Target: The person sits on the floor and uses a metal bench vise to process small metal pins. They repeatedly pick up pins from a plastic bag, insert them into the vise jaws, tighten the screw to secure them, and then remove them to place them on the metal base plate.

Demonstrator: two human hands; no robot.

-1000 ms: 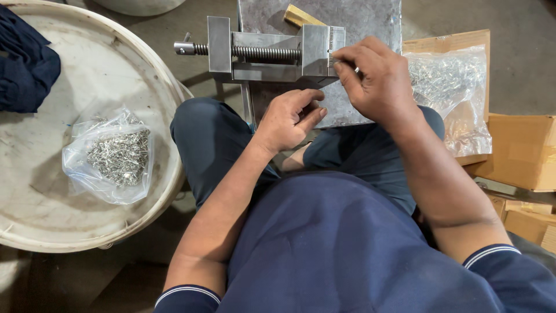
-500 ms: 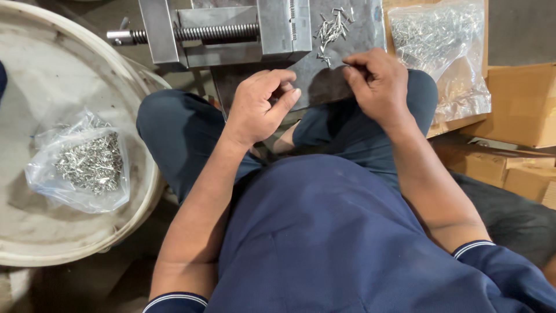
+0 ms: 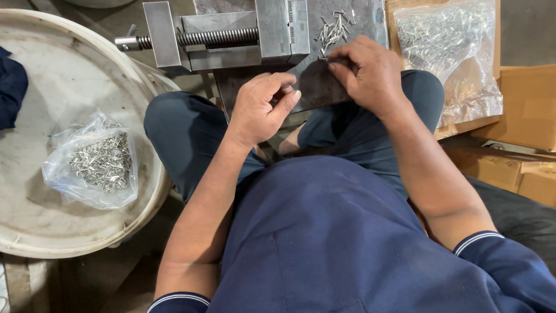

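The right hand (image 3: 370, 72) is seen in the upper middle of the frame, its fingers curled and pinched together at the lower edge of a small heap of metal pins (image 3: 333, 29); whether a pin is actually gripped between the fingertips cannot be told. The left hand (image 3: 263, 107) is held just left of it, loosely curled with the thumb stretched out, and nothing can be made out inside it. Both hands are placed over a dark metal plate (image 3: 315, 87), on which the pins are scattered. A steel vise (image 3: 231, 35) is set at the top of the frame, touching the plate. A clear bag of pins (image 3: 449, 52) is laid on cardboard at the upper right. Another bag of pins (image 3: 95, 162) is rested in a round white tub (image 3: 35, 232) at the left.
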